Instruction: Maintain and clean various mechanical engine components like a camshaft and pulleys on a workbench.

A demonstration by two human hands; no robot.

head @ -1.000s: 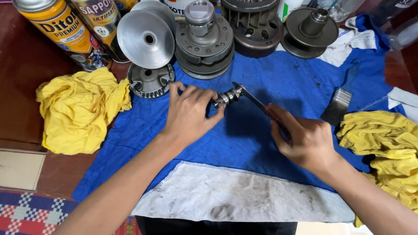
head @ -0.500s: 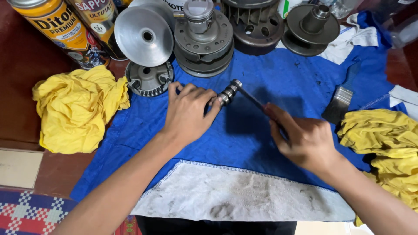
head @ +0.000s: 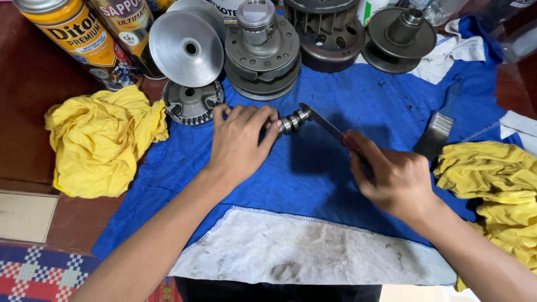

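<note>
Barely shifted, left hand point(head: 240, 142) steadies shaft point(head: 293, 121) against blade point(head: 324, 124).

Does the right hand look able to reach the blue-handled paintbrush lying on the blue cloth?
Probably yes: the paintbrush lies just beyond the right hand with bare cloth between, though that hand holds a thin blade.

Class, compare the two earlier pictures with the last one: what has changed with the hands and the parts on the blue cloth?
Nothing visibly changed: the left hand still pins the small ridged metal shaft, and the right hand still holds the thin flat blade against it.
</note>
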